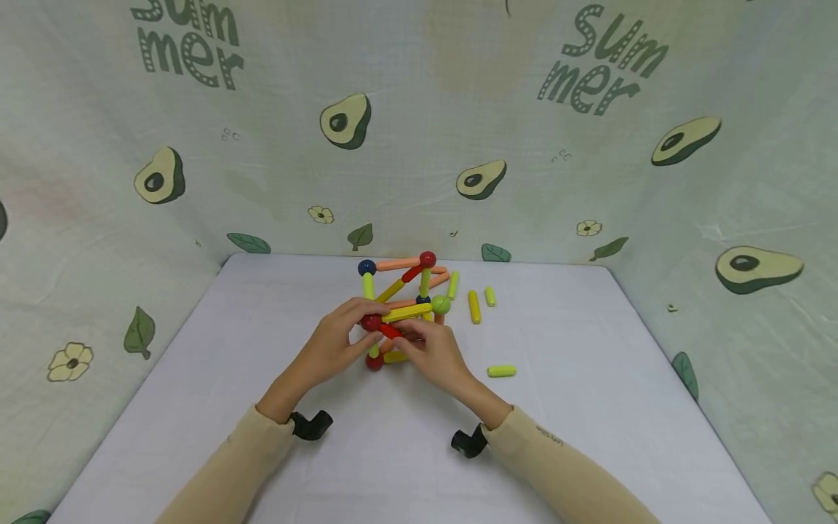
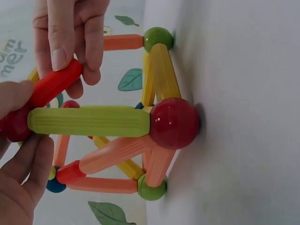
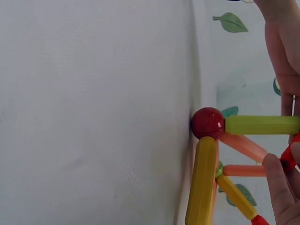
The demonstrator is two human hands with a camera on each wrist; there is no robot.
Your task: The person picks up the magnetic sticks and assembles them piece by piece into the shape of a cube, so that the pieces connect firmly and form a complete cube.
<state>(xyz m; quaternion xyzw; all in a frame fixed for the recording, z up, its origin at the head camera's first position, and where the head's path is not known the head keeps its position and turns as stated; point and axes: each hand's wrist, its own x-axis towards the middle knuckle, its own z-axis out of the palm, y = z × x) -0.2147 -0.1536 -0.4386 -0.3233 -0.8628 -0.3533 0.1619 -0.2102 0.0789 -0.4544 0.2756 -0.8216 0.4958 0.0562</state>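
Observation:
A frame of coloured rods and balls stands on the table, with a lower red ball [image 2: 174, 123] at its near corner. From that ball rises a lime rod [image 2: 89, 122] to an upper red ball [image 1: 371, 322]. My left hand [image 1: 330, 342] grips this upper ball between thumb and fingers. A short red rod [image 2: 56, 83] is pinched in my right hand [image 1: 435, 353], its near end against the upper ball. A yellow rod [image 1: 407, 313] runs across the top from there towards a green ball [image 1: 441, 305]. The frame's far side is partly hidden by my hands.
Right of the frame lie loose rods: a yellow one [image 1: 474, 307], a short lime one [image 1: 489, 296] and a nearer lime one [image 1: 501, 371]. Another lime rod [image 1: 453, 285] is close behind the frame. A printed cloth [image 1: 412, 145] hangs behind the white table [image 1: 576, 437].

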